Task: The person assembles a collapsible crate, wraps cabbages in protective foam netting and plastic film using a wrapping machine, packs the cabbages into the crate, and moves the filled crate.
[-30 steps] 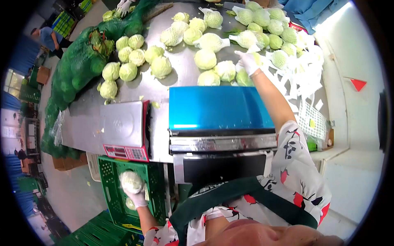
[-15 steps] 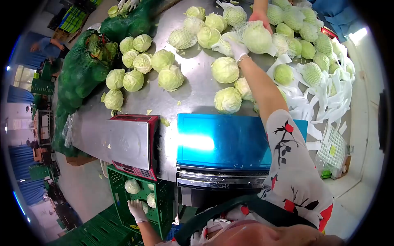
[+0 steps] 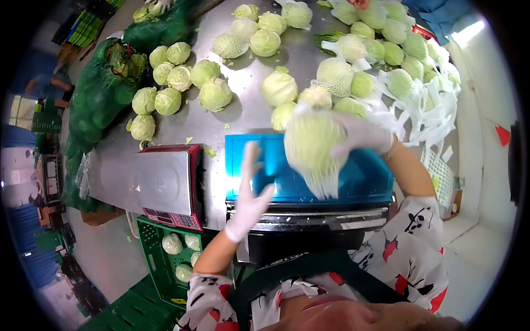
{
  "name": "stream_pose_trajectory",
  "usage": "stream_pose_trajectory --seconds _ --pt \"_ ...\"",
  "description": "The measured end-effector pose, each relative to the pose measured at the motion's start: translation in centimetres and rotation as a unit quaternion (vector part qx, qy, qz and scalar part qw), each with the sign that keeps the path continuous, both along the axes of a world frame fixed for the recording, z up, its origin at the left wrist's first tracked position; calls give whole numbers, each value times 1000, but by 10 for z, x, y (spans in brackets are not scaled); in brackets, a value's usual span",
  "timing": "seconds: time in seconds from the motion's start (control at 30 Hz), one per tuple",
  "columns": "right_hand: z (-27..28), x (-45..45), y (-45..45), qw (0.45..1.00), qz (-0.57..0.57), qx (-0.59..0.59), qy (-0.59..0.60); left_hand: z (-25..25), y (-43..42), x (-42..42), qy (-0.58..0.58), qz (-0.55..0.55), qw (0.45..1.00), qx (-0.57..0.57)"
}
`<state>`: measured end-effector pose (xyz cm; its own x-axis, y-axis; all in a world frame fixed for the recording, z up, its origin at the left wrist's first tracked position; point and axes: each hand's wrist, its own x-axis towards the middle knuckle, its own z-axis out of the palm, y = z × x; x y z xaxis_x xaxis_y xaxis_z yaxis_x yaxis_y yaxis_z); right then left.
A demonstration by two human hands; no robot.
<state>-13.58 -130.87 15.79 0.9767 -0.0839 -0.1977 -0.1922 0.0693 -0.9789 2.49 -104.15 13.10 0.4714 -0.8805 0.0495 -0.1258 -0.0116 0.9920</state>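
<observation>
My right hand [image 3: 361, 135], in a white glove, grips a cabbage in a white foam net [image 3: 314, 144] from its right side, above the blue-topped machine [image 3: 254, 190]. The net's loose end hangs down toward my body. My left hand [image 3: 251, 193], also gloved, is held up over the left part of the machine, fingers apart and holding nothing. Bare cabbages [image 3: 279, 88] lie on the metal table [image 3: 237, 118] just beyond the machine. Netted cabbages [image 3: 335, 76] rest further right.
A red scale [image 3: 165, 176] stands left of the machine. Below it, a green crate [image 3: 149, 243] holds several wrapped cabbages. Green mesh sacks [image 3: 99, 110] line the table's left side. White foam nets [image 3: 425, 118] are heaped at right. Other people's hands [image 3: 160, 5] show at the far edge.
My left hand has risen from the crate to the machine. My right hand has come back toward me with the netted cabbage. Another person's hand at the cabbages has drawn back.
</observation>
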Motion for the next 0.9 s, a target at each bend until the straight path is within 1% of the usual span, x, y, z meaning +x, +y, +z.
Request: stream_pose_trajectory --seconds 0.03,0.1,0.13,0.17,0.23,0.27,0.3,0.37,0.4,0.43,0.5,0.53,0.57,0.6,0.63,0.67,0.7,0.73,0.77,0.8,0.83,0.87,0.9 --pt "0 -21 21 1000 9 -17 20 -5 -12 -15 10 -45 999 -28" --pt "-3 -60 61 988 -38 -143 52 -16 -22 -38 37 -171 984 23" --pt "-6 -76 78 975 -62 -202 70 -25 -23 -48 -105 -219 969 37" --pt "-13 -87 90 968 -112 -215 61 -30 -23 -55 -103 -211 972 -6" --pt "-27 -104 112 947 -209 -240 42 -31 -23 -57 -130 -205 970 4" --pt "-21 -108 119 927 -229 -288 72 -30 -24 -54 -142 -175 974 -8" --pt "-27 -118 127 913 -281 -290 52 -30 -14 -54 -151 -143 978 -16" --pt "-21 -144 150 867 -409 -286 3 -16 21 -45 -209 -74 975 16" --pt "-13 -156 166 797 -463 -387 0 -17 43 -36 -318 -39 946 58" --pt "-24 -171 183 704 -521 -481 25 -20 68 -28 -423 -3 901 99" --pt "-49 -198 216 604 -513 -576 203 -47 111 -20 -566 44 806 168" --pt "-62 -199 234 579 -487 -600 261 -62 126 -22 -575 57 797 176" --pt "-78 -196 249 552 -459 -621 315 -70 132 -30 -549 63 818 160" --pt "-93 -189 255 521 -449 -655 313 -74 132 -37 -536 67 827 159" --pt "-96 -180 255 544 -453 -637 304 -79 130 -42 -522 72 835 158" --pt "-106 -175 251 589 -482 -598 251 -86 123 -45 -432 70 888 143" --pt "-113 -173 249 631 -507 -554 197 -92 121 -48 -386 82 911 125" --pt "-106 -176 251 692 -526 -476 135 -87 121 -50 -253 44 962 93" --pt "-89 -178 250 743 -539 -390 72 -80 121 -51 -115 7 992 57" --pt "-60 -186 253 819 -521 -228 72 -66 127 -50 -144 -66 986 60" --pt "-23 -196 262 858 -485 -137 101 -35 135 -45 -134 -174 974 62" --pt "2 -214 266 889 -429 -104 123 -8 145 -34 -103 -250 960 75" --pt "27 -236 266 926 -339 -103 127 17 150 -21 -74 -325 939 84"
